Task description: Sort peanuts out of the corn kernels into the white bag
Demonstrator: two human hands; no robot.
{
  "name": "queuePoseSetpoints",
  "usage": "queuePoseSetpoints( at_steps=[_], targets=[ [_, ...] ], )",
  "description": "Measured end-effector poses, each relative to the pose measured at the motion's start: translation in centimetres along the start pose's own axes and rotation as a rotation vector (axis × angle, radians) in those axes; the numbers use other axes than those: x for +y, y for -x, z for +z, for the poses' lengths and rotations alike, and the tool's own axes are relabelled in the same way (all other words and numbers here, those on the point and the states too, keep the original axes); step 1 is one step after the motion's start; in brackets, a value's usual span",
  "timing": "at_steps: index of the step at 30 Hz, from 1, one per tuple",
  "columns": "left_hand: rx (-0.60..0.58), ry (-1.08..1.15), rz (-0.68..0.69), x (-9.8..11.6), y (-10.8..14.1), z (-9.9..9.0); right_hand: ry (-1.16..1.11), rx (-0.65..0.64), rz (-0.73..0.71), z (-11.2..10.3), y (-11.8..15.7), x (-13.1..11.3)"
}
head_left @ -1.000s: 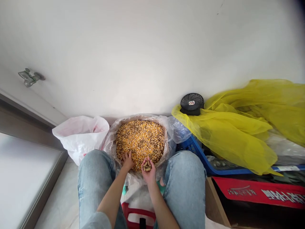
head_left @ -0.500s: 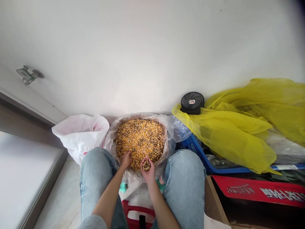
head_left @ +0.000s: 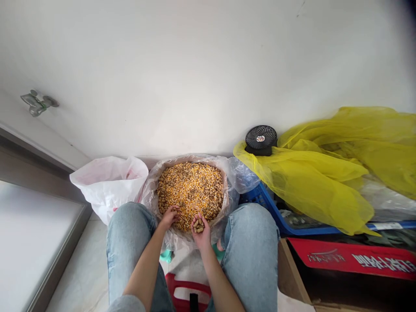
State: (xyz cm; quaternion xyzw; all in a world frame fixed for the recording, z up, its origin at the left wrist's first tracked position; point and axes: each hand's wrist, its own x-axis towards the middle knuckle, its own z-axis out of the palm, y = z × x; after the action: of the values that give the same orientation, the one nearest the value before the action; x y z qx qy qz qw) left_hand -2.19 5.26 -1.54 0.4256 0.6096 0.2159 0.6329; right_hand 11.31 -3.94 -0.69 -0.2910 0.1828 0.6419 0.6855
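A: Any writing to log?

B: Right of the lined bag (head_left: 150, 193), on its near side, a cardboard box (head_left: 294, 273) is displaying a red panel (head_left: 347, 251) with white lettering (head_left: 373, 262) and a darker, script-like mark. Both are appearing turned about and smeared, so I am leaving the brand unnamed.

A: Other labels?

B: A black fan (head_left: 264, 151), standing right of the lined bag by the wall, is showing a round sticker (head_left: 260, 138); its print is proving too small to tell. A blue crate (head_left: 273, 212), also right of the lined bag, is bearing a white label (head_left: 386, 225) on its near rim, unreadable. Yellow mesh (head_left: 312, 177) is draping across the crate. A white sack (head_left: 113, 186), just left of the lined bag, is showing pinkish-red marks, too indistinct to read.

A: Hands?

B: The right hand (head_left: 204, 236) is cupping a small heap of unshelled peanuts (head_left: 198, 225) at the near edge of the lined bag, fingers curling round them. The left hand (head_left: 169, 216) is hovering or resting by the near-left edge, fingers loosely bending; I cannot tell whether it is pinching anything. More peanuts are lying among the corn kernels (head_left: 191, 186) inside the lined bag.

A: Change?

B: Against one second back, the left hand is showing bent fingers instead of spread ones. The right hand is keeping its place and its handful.
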Motion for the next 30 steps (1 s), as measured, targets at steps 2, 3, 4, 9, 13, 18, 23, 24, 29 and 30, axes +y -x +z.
queuePoseSetpoints(
  at_steps=[2,3,4,9,13,18,23,24,29,30],
  targets=[
    [-0.056,0.194,-0.047,0.1,0.3,0.1,-0.006,0.011,0.005,0.1,0.0,0.0],
    [-0.076,0.271,-0.064,0.2,0.4,0.2,-0.008,0.012,0.009,0.1,0.1,0.0],
    [-0.090,0.321,-0.073,0.3,0.6,0.3,-0.009,0.011,0.013,0.2,0.1,0.0],
    [-0.147,0.369,-0.049,1.6,1.4,0.6,-0.037,0.032,0.025,0.3,0.2,0.0],
    [-0.225,0.318,0.043,3.1,2.1,1.0,-0.048,0.044,0.028,0.2,0.0,0.1],
    [-0.280,0.348,0.114,3.7,3.5,2.7,-0.028,0.066,0.001,0.3,-0.2,0.4],
    [-0.041,0.329,0.241,1.5,6.1,6.6,-0.034,0.011,-0.031,0.7,-0.2,0.7],
    [0.010,0.303,0.252,0.9,6.6,7.4,-0.034,0.006,-0.037,0.7,-0.1,0.9],
    [0.137,0.162,0.381,-1.0,8.3,9.3,0.024,0.009,-0.080,0.4,0.0,1.5],
    [0.128,0.120,0.419,-1.0,8.5,9.4,0.064,0.006,-0.098,0.3,0.0,1.5]
  ],
)
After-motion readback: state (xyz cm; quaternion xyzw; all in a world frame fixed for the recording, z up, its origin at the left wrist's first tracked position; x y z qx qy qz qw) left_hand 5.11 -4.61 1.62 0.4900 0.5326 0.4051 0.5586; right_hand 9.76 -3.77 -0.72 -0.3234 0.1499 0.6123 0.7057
